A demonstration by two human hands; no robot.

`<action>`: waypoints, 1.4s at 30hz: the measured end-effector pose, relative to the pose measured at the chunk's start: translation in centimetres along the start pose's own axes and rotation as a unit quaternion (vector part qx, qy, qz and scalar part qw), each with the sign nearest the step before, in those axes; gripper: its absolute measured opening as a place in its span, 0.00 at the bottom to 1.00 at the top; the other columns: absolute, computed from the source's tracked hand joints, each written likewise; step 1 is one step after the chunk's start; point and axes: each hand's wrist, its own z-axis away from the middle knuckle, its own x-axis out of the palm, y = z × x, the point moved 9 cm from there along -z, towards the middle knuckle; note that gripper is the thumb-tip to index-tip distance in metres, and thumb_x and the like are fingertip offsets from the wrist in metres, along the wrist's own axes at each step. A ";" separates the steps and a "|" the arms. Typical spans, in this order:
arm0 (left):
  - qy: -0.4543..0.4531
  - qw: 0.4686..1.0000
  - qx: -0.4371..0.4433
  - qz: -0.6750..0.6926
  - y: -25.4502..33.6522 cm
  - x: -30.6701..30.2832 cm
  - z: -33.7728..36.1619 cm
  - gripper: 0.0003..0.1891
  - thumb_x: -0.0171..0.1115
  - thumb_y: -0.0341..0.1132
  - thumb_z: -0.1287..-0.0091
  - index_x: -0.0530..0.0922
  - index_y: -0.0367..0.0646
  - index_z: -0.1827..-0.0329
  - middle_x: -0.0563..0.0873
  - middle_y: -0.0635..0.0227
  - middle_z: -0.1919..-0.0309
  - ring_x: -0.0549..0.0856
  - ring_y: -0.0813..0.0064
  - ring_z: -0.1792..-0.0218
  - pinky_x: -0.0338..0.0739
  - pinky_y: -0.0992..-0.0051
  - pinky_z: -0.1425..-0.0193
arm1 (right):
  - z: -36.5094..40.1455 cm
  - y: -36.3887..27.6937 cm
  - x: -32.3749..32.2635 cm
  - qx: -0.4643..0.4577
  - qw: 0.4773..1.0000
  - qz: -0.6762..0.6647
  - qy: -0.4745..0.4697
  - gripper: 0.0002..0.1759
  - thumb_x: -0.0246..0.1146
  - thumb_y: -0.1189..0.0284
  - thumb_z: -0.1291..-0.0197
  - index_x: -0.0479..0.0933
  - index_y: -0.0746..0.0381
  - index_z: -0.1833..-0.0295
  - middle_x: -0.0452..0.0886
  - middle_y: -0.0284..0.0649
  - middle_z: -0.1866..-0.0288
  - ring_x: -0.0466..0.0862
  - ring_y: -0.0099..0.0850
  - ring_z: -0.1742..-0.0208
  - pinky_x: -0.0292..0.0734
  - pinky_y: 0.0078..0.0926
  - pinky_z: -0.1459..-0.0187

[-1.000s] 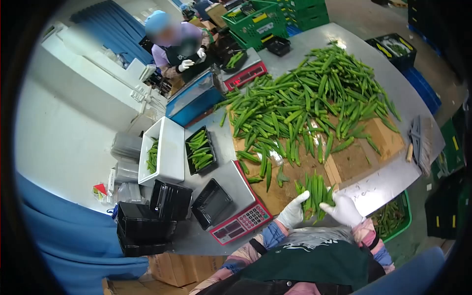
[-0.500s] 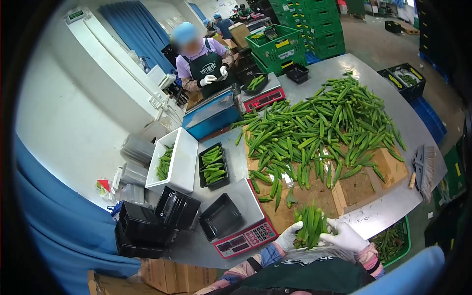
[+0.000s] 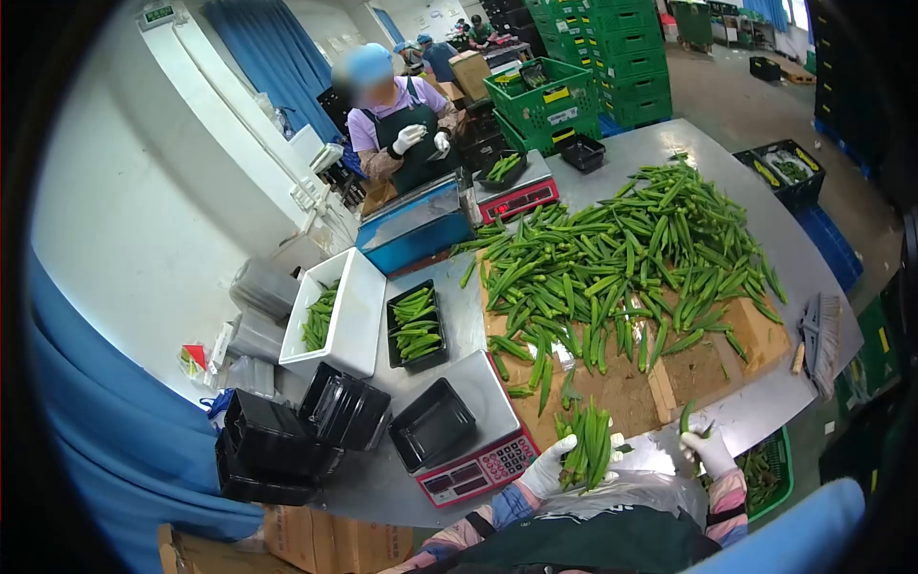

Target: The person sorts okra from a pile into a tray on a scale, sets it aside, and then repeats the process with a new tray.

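Observation:
A bunch of okra is upright in my gloved left hand, whose fingers are wrapped round it. My gloved right hand is off to the right, closed on a single okra pod that sticks up above the fingers. Beyond both hands, a big heap of okra spreads over flattened cardboard. To the left of my left hand, a black plastic tray with nothing in it sits on a red-edged digital scale.
Okra fills a black tray and lies in a white foam box. Stacked black trays stand at left. A brush lies at the right edge, above a green crate. A co-worker stands across the table by another scale.
My right hand has left the bunch and moved right with one okra pod. The left hand keeps the bunch, shifted slightly left. The co-worker's hands have risen a little.

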 end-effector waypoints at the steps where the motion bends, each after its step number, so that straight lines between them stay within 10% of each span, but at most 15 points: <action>1: 0.007 1.000 -0.002 0.010 0.1 -0.2 0.1 0.44 0.64 0.52 0.28 0.51 0.51 0.14 0.60 0.55 0.18 0.67 0.51 0.22 0.64 0.45 0.21 | -0.6 1.6 -1.1 0.023 0.991 0.131 0.018 0.26 0.77 0.56 0.47 0.86 0.70 0.57 0.84 0.43 0.73 0.87 0.32 0.68 0.81 0.28 0.63; 3: 0.022 0.999 -0.004 0.035 0.3 -0.2 0.3 0.44 0.66 0.49 0.29 0.52 0.53 0.14 0.64 0.55 0.20 0.71 0.50 0.25 0.65 0.42 0.22 | -1.9 4.9 -3.7 0.073 0.917 0.388 0.053 0.27 0.78 0.53 0.48 0.86 0.69 0.57 0.85 0.44 0.73 0.87 0.33 0.68 0.81 0.27 0.62; 4: 0.033 0.999 -0.006 0.016 0.6 0.0 0.6 0.44 0.65 0.49 0.28 0.52 0.52 0.14 0.64 0.54 0.19 0.71 0.50 0.24 0.64 0.41 0.21 | -2.8 4.0 -2.7 -0.074 0.811 0.579 0.038 0.30 0.79 0.50 0.51 0.88 0.67 0.57 0.84 0.44 0.74 0.87 0.34 0.69 0.82 0.30 0.63; 6: 0.040 0.999 0.005 -0.037 1.7 0.6 1.0 0.42 0.64 0.50 0.28 0.54 0.51 0.15 0.65 0.54 0.20 0.72 0.50 0.25 0.65 0.41 0.22 | -0.2 -3.0 2.0 -0.094 0.978 0.179 0.056 0.17 0.75 0.59 0.42 0.85 0.63 0.63 0.84 0.34 0.76 0.80 0.27 0.77 0.74 0.29 0.73; 9: 0.078 0.994 0.027 -0.073 1.8 0.5 1.5 0.40 0.65 0.52 0.29 0.59 0.51 0.17 0.68 0.54 0.22 0.73 0.51 0.27 0.68 0.40 0.24 | 2.0 -8.9 8.0 -0.018 0.996 0.084 -0.030 0.16 0.67 0.58 0.31 0.85 0.62 0.55 0.80 0.27 0.76 0.70 0.15 0.83 0.58 0.18 0.83; 12: 0.060 0.997 0.045 -0.023 1.9 0.1 1.7 0.40 0.65 0.55 0.29 0.61 0.53 0.18 0.69 0.56 0.23 0.74 0.53 0.27 0.70 0.40 0.26 | 2.2 -10.9 13.5 -0.040 0.985 -0.024 -0.169 0.21 0.60 0.59 0.24 0.84 0.63 0.39 0.80 0.26 0.72 0.71 0.13 0.76 0.63 0.14 0.72; 23: 0.070 0.983 0.165 -0.043 8.9 -0.4 8.9 0.44 0.67 0.55 0.32 0.58 0.51 0.17 0.62 0.43 0.21 0.73 0.47 0.26 0.70 0.34 0.28 | 2.6 -7.7 23.1 -0.013 0.981 0.055 -0.187 0.21 0.59 0.61 0.24 0.82 0.66 0.38 0.84 0.29 0.68 0.77 0.15 0.73 0.68 0.14 0.71; 30: 0.206 0.900 0.297 -0.242 22.6 1.4 21.1 0.31 0.63 0.38 0.27 0.67 0.34 0.25 0.83 0.49 0.39 0.86 0.54 0.41 0.84 0.52 0.37 | 2.6 -6.2 25.3 0.016 0.978 0.100 -0.180 0.19 0.59 0.61 0.23 0.83 0.62 0.38 0.84 0.29 0.68 0.76 0.15 0.73 0.68 0.15 0.70; 34: 0.385 0.622 0.216 -0.646 26.2 -3.1 24.3 0.40 0.74 0.46 0.34 0.67 0.33 0.25 0.83 0.54 0.39 0.83 0.65 0.40 0.79 0.68 0.36 | 2.6 -5.7 26.6 0.030 0.976 0.113 -0.182 0.20 0.59 0.62 0.24 0.82 0.63 0.37 0.84 0.29 0.68 0.77 0.15 0.73 0.68 0.14 0.70; 37: 0.413 0.223 0.275 -0.839 22.5 1.5 22.6 0.38 0.75 0.43 0.39 0.71 0.35 0.29 0.80 0.47 0.42 0.81 0.50 0.41 0.75 0.59 0.34 | 2.5 -5.0 27.5 0.030 0.973 0.120 -0.194 0.19 0.61 0.65 0.25 0.82 0.64 0.37 0.85 0.30 0.67 0.77 0.14 0.72 0.68 0.13 0.70; 39: 0.379 0.292 0.323 -0.817 18.9 4.0 20.1 0.38 0.74 0.43 0.36 0.70 0.38 0.25 0.76 0.47 0.30 0.74 0.51 0.27 0.66 0.64 0.22 | 3.0 -5.0 28.3 0.020 0.967 0.141 -0.213 0.19 0.62 0.66 0.26 0.81 0.64 0.36 0.85 0.30 0.66 0.77 0.14 0.71 0.69 0.14 0.69; 41: 0.355 0.492 0.293 -0.739 14.8 4.8 17.2 0.34 0.72 0.41 0.34 0.72 0.38 0.26 0.77 0.48 0.32 0.76 0.54 0.30 0.68 0.63 0.24 | 3.7 -5.3 29.6 0.003 0.957 0.140 -0.255 0.18 0.63 0.70 0.27 0.82 0.66 0.37 0.86 0.31 0.63 0.78 0.15 0.67 0.72 0.15 0.65; 42: 0.338 0.498 0.316 -0.734 13.1 4.4 15.9 0.32 0.70 0.40 0.32 0.72 0.39 0.27 0.78 0.48 0.32 0.78 0.55 0.32 0.70 0.62 0.26 | 4.0 -5.1 30.2 -0.008 0.950 0.154 -0.271 0.17 0.63 0.71 0.27 0.82 0.66 0.38 0.86 0.32 0.62 0.79 0.16 0.65 0.73 0.15 0.63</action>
